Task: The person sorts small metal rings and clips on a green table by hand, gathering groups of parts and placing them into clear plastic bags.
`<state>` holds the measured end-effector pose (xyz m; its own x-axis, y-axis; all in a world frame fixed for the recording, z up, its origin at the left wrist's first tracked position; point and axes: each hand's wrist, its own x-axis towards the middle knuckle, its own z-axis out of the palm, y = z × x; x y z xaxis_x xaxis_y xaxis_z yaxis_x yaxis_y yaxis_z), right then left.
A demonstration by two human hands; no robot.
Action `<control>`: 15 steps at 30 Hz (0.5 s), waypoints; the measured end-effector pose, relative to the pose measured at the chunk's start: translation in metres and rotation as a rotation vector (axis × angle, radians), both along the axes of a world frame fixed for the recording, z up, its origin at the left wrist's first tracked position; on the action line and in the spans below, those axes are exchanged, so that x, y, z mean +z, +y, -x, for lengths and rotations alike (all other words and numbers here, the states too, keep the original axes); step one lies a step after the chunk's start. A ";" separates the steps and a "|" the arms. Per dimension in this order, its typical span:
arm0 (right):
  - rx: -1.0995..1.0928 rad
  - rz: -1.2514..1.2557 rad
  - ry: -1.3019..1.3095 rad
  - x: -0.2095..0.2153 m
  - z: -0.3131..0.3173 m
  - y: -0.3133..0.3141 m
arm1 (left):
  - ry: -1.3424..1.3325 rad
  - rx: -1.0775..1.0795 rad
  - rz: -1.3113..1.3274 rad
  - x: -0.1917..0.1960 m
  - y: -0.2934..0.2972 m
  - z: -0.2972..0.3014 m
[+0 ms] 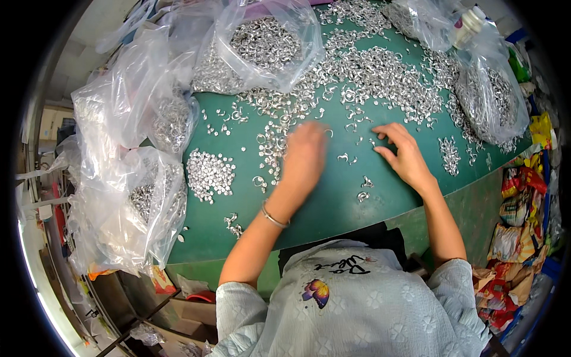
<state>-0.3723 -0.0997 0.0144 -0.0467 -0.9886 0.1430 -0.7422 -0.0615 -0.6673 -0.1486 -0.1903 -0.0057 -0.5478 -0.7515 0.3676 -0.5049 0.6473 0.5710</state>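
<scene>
Over the middle of the green tabletop [333, 208] is my left hand [306, 156], smeared by motion, so its fingers cannot be read. It is beside a scatter of small silver metal pieces [272, 143], many of them curved or hook-like. My right hand [404, 156] rests to the right with thumb and forefinger apart. A tiny silver piece [373, 142] shows by its thumb tip; nothing is visibly gripped. Between and below the hands lie a few loose curved pieces [343, 157] and small clumps [364, 196].
A wide heap of silver pieces [386, 77] covers the far side. Clear plastic bags of pieces stand at far left [262, 47], left [128, 196] and right [491, 101]. A pile of small round pieces [209, 174] sits left. Colourful packets [517, 214] lie beyond the table's right edge.
</scene>
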 end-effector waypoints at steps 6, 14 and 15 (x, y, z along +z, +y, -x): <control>0.006 0.085 0.087 -0.009 -0.003 0.003 | -0.028 -0.133 -0.060 0.002 0.050 0.021; 0.235 -0.064 -0.001 0.003 -0.017 0.004 | 0.090 -0.054 -0.069 -0.008 0.020 0.010; 0.283 -0.099 -0.057 0.006 -0.012 0.006 | 0.082 -0.043 -0.060 -0.005 0.023 0.007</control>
<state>-0.3602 -0.0938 0.0203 0.2278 -0.9724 0.0504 -0.6659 -0.1933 -0.7206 -0.1556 -0.1668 -0.0103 -0.5499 -0.7499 0.3678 -0.4277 0.6311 0.6472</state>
